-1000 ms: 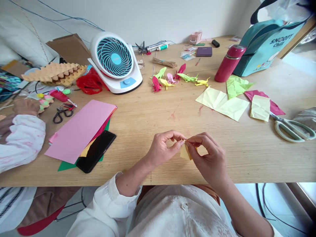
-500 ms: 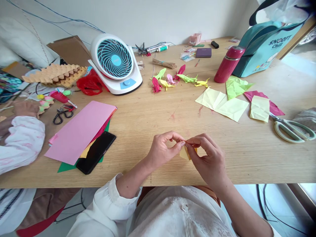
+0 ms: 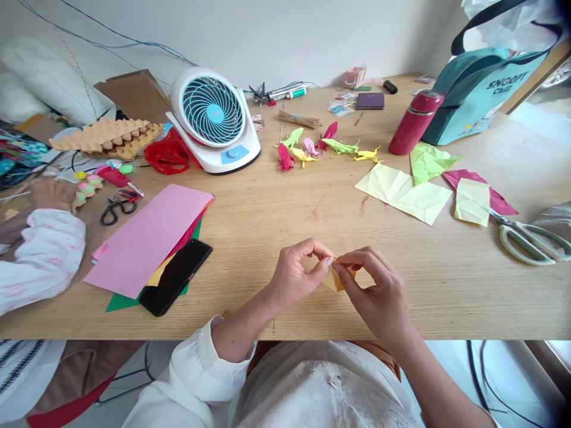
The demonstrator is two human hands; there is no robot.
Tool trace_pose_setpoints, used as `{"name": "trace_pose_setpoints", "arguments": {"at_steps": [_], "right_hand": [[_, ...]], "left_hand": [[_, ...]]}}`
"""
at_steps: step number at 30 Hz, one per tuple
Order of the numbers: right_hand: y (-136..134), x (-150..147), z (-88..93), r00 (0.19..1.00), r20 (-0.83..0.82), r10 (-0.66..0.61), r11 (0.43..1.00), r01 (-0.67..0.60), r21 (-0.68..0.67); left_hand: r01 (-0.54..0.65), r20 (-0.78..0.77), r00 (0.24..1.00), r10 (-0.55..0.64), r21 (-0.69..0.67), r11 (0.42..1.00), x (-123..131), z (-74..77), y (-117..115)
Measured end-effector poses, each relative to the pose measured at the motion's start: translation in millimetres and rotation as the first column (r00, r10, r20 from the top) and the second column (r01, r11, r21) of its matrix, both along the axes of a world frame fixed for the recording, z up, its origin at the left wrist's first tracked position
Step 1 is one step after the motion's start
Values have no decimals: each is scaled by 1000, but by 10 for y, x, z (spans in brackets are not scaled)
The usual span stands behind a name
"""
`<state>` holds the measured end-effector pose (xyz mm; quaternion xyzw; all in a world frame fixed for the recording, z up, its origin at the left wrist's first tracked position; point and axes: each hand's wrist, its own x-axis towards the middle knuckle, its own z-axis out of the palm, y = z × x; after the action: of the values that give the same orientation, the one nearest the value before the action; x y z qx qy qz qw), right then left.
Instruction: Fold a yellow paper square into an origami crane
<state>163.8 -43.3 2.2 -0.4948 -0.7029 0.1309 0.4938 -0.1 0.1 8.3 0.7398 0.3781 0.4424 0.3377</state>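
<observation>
- Left hand [image 3: 301, 274] and right hand [image 3: 378, 288] pinch the yellow paper [image 3: 331, 282] near the front edge of the table [image 3: 285, 324]; grip partly hides it.
- Phone [image 3: 178, 274], pink sheet [image 3: 154, 241]: left.
- Paper figures [image 3: 311, 147]: beyond hands.
- Pale-handled scissors [image 3: 513, 226]: far right.

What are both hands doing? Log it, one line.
left hand: pinching folded yellow paper | right hand: pinching same paper | phone: on coloured sheets | pale-handled scissors: on table, right

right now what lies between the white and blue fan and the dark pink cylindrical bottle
In the head view: pink, green and yellow folded-paper figures, with a bundle of thin brown sticks behind them.
</observation>
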Motion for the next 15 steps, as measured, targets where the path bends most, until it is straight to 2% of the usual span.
{"name": "trace_pose_setpoints", "arguments": {"at_steps": [4, 10, 15], "right_hand": [[11, 34, -44, 1000, 27, 12, 1000, -12, 7], [26, 57, -73, 999, 53, 1, 1000, -2, 16], [19, 54, -71, 999, 43, 0, 1000, 0, -1]], "left_hand": [[8, 44, 999, -10, 40, 999, -16, -5, 9], [17, 79, 996, -31, 171, 985, -43, -4, 10], [-1, 65, 998, -12, 194, 981, -35, 1, -2]]}}
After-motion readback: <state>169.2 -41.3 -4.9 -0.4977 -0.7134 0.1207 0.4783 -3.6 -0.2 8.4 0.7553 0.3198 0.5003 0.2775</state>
